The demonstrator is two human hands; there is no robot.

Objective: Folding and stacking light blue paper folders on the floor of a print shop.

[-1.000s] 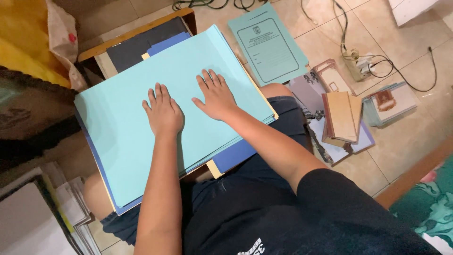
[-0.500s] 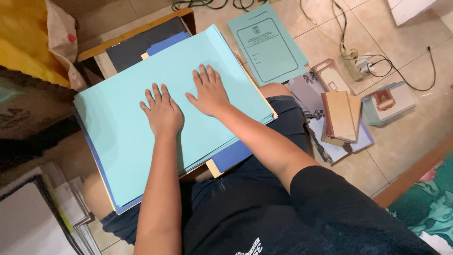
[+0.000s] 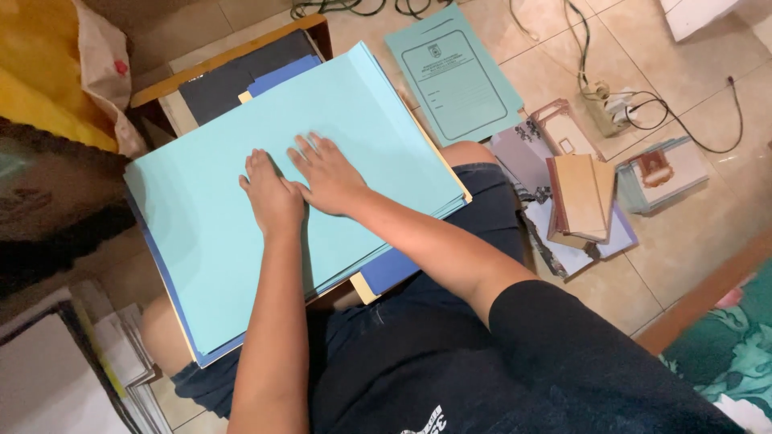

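Both hands flat on a light blue paper stack (image 3: 201, 241) across the lap.

The left hand (image 3: 272, 197) and right hand (image 3: 331, 178) lie side by side, touching, fingers spread, gripping nothing (palms down). The stack's far edge overlaps a wooden tray (image 3: 229, 56); right of it, a green booklet (image 3: 454, 76) and small books (image 3: 581, 197) crowd the tiled floor (image 3: 700, 217).

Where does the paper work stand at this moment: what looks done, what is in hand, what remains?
Looks done: a stack of light blue sheets lies fairly squared on the lap, over darker blue and cream sheets. In hand: the left hand and right hand press flat on the top sheet, side by side. Left: a green printed folder and a pile of small booklets lie untouched on the floor.
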